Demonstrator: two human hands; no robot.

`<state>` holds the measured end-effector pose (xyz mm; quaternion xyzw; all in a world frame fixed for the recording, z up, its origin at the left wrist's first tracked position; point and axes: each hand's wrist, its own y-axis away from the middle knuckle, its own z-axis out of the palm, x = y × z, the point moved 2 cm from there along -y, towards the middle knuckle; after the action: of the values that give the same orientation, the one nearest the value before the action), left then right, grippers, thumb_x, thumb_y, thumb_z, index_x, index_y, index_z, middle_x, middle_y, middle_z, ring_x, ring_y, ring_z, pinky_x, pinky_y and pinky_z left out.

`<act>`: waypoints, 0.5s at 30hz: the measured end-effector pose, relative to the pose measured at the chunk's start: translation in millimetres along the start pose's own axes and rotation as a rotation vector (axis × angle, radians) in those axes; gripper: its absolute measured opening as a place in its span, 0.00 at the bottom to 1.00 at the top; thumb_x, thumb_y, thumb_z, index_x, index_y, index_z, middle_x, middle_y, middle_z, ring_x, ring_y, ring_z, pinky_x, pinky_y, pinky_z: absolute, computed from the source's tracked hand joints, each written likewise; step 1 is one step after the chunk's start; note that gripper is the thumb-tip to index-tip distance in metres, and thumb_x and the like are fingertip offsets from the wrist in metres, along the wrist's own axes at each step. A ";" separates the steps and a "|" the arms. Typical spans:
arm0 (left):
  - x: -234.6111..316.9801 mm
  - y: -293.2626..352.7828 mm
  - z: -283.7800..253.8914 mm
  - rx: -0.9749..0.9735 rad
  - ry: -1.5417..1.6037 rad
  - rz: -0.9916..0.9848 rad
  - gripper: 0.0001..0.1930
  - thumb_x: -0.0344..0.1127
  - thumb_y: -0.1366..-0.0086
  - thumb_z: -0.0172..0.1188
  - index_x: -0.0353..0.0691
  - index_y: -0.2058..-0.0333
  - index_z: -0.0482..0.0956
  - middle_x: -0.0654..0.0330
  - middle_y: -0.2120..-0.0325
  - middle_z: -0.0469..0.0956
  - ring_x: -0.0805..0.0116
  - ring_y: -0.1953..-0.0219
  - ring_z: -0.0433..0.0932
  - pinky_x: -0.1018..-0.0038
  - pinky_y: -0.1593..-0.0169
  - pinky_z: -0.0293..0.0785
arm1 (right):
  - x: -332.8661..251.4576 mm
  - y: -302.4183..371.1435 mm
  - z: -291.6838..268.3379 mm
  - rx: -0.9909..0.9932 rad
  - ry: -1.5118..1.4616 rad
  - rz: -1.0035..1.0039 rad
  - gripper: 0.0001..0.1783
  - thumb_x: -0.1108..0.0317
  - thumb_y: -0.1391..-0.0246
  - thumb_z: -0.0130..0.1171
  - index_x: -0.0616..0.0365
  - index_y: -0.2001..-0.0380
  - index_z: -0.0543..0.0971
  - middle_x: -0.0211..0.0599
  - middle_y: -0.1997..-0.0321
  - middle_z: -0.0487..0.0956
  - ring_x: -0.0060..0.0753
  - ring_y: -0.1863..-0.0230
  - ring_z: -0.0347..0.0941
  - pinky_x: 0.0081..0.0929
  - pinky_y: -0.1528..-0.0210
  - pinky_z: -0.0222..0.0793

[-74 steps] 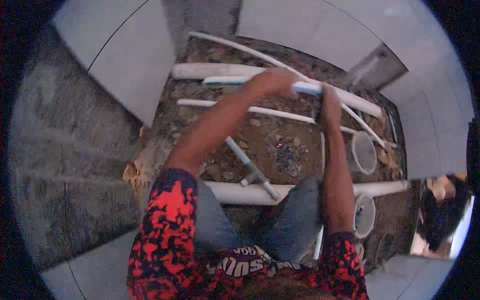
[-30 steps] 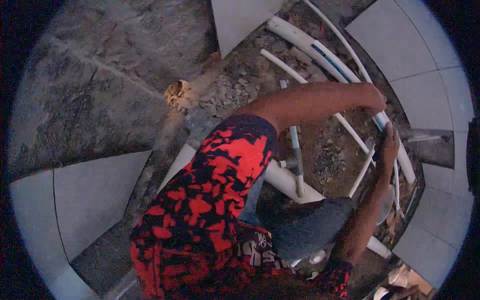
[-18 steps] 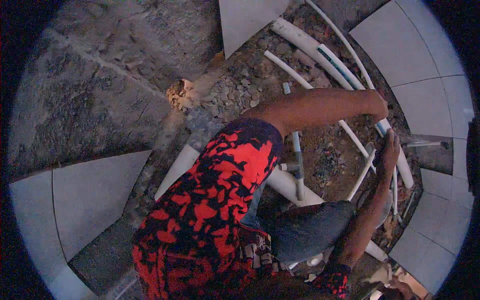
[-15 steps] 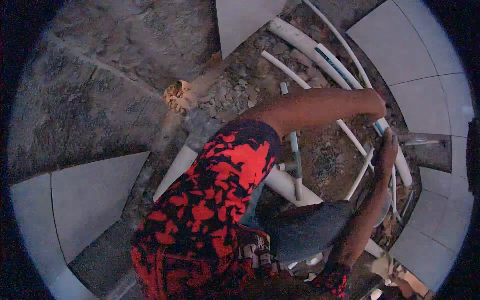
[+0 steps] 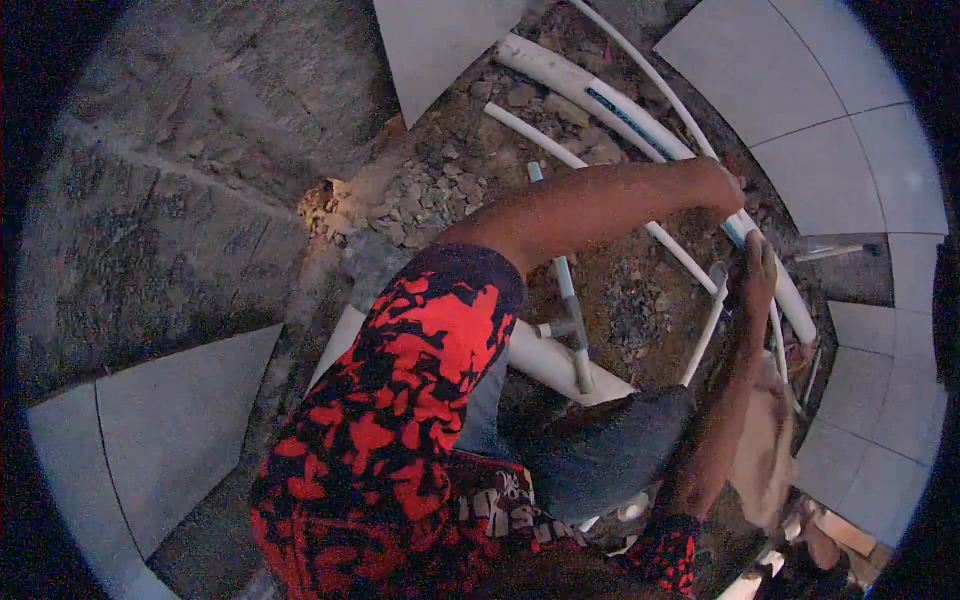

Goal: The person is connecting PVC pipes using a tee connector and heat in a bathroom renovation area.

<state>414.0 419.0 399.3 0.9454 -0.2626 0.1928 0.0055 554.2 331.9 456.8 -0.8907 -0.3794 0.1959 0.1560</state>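
A long, thick white pipe (image 5: pixel 795 295) with a dark printed strip crosses the dug-up ground at right. My left hand (image 5: pixel 724 188) is closed over it from above, the arm stretched across the trench. Just below, my right hand (image 5: pixel 757 268) grips the same pipe, fingers against its side. Between the two hands a short bluish-white part of the pipe shows. The fingertips beneath the pipe are hidden. A thinner white pipe (image 5: pixel 677 250) passes behind my left forearm, and another thin white pipe (image 5: pixel 704 338) slants close to my right wrist.
Large grey tiles (image 5: pixel 815 180) border the trench at right, with more tiles (image 5: pixel 185 425) at lower left. An upright thin pipe (image 5: pixel 574 310) meets a wide white pipe (image 5: pixel 545 365). Rubble (image 5: pixel 430 190) lies at upper middle. A blurred tan shape (image 5: pixel 765 445) is beside my right forearm.
The view has shifted, so the pipes and tiles appear a little farther left. Both hands stay on the thick pipe. The blurred tan shape now shows beside my right forearm.
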 end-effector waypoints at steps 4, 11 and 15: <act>-32.5 120.7 -57.7 -0.329 -0.054 -0.165 0.19 0.41 0.51 0.61 0.42 0.59 0.79 0.56 0.62 0.79 0.54 0.59 0.77 0.52 0.58 0.72 | -78.5 -15.8 39.6 -0.205 -0.345 0.413 0.15 0.71 0.46 0.47 0.59 0.54 0.67 0.53 0.62 0.71 0.50 0.63 0.69 0.39 0.64 0.66; -53.8 162.5 -61.3 -0.008 -0.028 -0.080 0.29 0.61 0.52 0.60 0.43 0.59 0.78 0.53 0.61 0.78 0.55 0.58 0.76 0.61 0.55 0.72 | -90.0 -26.9 53.6 -0.102 0.171 -0.073 0.24 0.53 0.44 0.47 0.51 0.47 0.69 0.52 0.46 0.67 0.57 0.50 0.66 0.43 0.42 0.57; -32.3 171.3 -61.6 0.032 0.156 0.017 0.40 0.69 0.50 0.53 0.41 0.48 0.69 0.47 0.52 0.72 0.53 0.50 0.71 0.61 0.46 0.64 | -85.6 -30.5 45.1 0.071 -0.327 0.366 0.24 0.50 0.46 0.51 0.61 0.58 0.74 0.46 0.64 0.77 0.38 0.63 0.72 0.33 0.58 0.65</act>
<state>280.9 294.2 428.9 0.9252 -0.2664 0.2701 0.0090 460.0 294.8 450.1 -0.8949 -0.2248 0.3759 0.0856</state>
